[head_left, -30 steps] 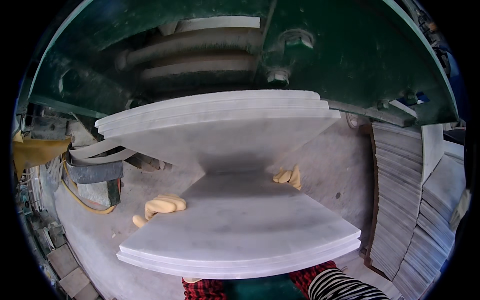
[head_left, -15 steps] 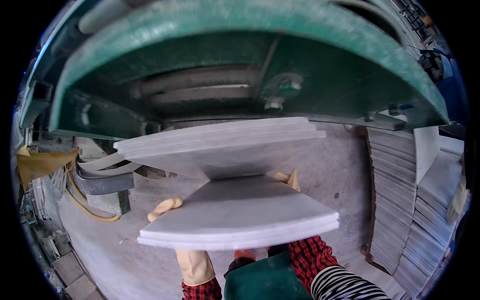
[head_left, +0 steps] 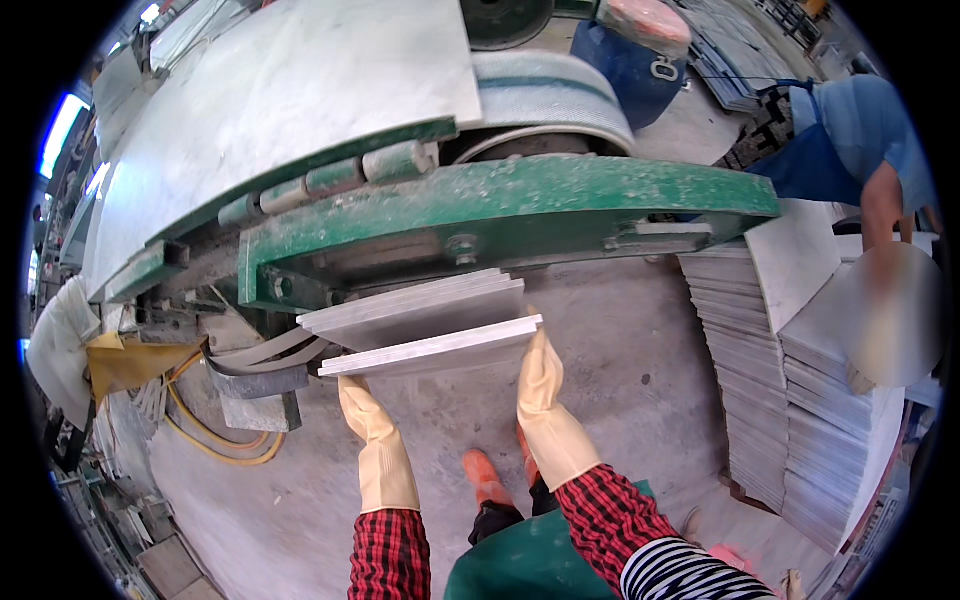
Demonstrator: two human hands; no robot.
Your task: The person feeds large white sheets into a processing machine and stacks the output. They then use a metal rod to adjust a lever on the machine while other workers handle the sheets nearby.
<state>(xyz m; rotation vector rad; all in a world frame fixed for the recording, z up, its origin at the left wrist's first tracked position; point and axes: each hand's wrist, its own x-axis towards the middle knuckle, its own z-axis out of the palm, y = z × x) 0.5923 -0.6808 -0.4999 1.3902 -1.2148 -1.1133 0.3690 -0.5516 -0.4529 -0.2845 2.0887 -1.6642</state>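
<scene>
In cream rubber gloves, my left hand (head_left: 364, 408) and my right hand (head_left: 540, 378) grip a thin bundle of pale stone tiles (head_left: 440, 346) by its two ends. The bundle stands nearly on edge, its light top edges toward me. My fingertips are mostly hidden by the tiles. Just beyond the bundle, another group of pale tiles (head_left: 420, 303) leans below a green metal machine frame (head_left: 510, 205). Both my arms reach forward, wearing red-and-black checked sleeves.
Tall stacks of thin tiles (head_left: 745, 340) stand at the right, beside a person in blue (head_left: 860, 140). A wide pale slab (head_left: 300, 90) lies on the machine, with a belt roller (head_left: 550, 95) at its end. A yellow hose (head_left: 225, 452) curves over the floor at left.
The held tiles have moved forward, away from me, and now stand close to the leaning group. My arms have stretched out; the view has lifted, showing the machine's top and the person at right.
</scene>
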